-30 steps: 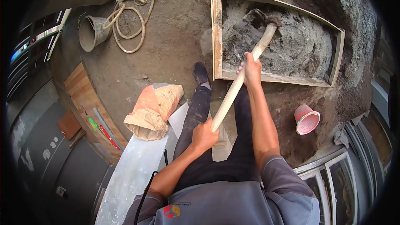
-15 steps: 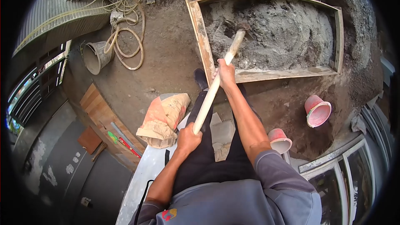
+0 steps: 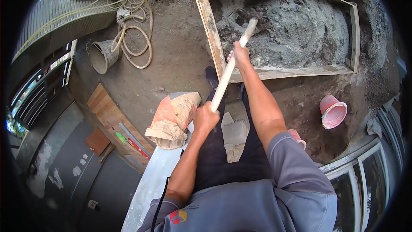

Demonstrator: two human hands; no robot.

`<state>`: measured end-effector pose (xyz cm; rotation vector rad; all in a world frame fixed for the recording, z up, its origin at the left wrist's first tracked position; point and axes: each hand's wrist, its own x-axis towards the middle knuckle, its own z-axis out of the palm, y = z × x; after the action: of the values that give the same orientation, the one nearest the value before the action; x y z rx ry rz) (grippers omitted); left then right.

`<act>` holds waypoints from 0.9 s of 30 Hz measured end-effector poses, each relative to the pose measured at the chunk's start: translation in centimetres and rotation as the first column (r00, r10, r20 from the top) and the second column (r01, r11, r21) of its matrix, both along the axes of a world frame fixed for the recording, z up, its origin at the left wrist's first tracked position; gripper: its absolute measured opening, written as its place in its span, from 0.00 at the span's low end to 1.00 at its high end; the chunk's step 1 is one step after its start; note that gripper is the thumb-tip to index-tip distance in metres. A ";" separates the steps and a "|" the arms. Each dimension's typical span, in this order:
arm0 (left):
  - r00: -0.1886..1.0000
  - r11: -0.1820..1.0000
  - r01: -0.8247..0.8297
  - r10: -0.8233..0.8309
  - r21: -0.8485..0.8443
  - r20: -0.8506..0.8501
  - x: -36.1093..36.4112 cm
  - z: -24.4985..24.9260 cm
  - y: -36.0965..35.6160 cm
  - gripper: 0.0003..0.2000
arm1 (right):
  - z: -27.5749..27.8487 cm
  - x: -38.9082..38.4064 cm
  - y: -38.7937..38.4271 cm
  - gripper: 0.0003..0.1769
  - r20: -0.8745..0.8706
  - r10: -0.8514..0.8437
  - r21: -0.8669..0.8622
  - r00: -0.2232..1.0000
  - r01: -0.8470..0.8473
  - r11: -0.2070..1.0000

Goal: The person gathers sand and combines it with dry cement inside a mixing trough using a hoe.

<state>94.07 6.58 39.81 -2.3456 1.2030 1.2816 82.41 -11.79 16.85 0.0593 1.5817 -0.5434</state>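
My left hand (image 3: pixel 206 118) is wrapped round the lower end of the long wooden handle of a hoe (image 3: pixel 225 80). Further up the same handle, my right hand (image 3: pixel 240 55) grips it near the wall of a shallow wooden trough (image 3: pixel 210 30). At the far end the hoe's dark head sits in grey, crumbly sand-and-cement mix (image 3: pixel 304 28), its blade mostly hidden. The mix spreads over most of the trough's floor, with a dark hollow beside the blade.
An opened paper sack (image 3: pixel 174 118) stands left of my legs by a pale board (image 3: pixel 150 189). A grey bucket (image 3: pixel 102 58) and coiled hose (image 3: pixel 139 49) lie at left. Right of me are a pink bucket (image 3: pixel 332 112), another partly hidden pink bucket (image 3: pixel 297 137) and window frames (image 3: pixel 358 180).
Both hands and the hoe have shifted slightly up and to the right in view, with both grips kept. The whole scene has also shifted a little as my head moved.
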 end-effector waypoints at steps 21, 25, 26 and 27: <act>0.977 0.751 -0.163 0.213 0.640 -0.001 17.6 34.6 -4.3 0.20 | 5.7 -10.1 -0.3 0.17 -0.033 -0.230 -0.060 0.973 0.227 0.972; 0.914 0.946 0.322 -0.302 0.032 -0.273 10.0 19.5 -14.0 0.26 | 9.5 -9.2 0.5 0.15 -0.009 -0.289 -0.138 0.957 0.285 0.948; 0.868 0.957 0.274 -0.203 0.095 -0.453 7.7 15.7 -15.2 0.31 | 10.6 -9.3 0.9 0.15 -0.019 -0.330 -0.146 0.944 0.324 0.935; 0.796 0.936 0.290 -0.119 0.202 -0.593 5.4 12.6 -16.2 0.34 | 11.5 -9.2 0.5 0.15 -0.025 -0.363 -0.164 0.931 0.355 0.920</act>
<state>99.44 -9.67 52.42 -1.6082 1.2695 2.0053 73.17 -11.26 28.33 0.2208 1.5849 -0.9638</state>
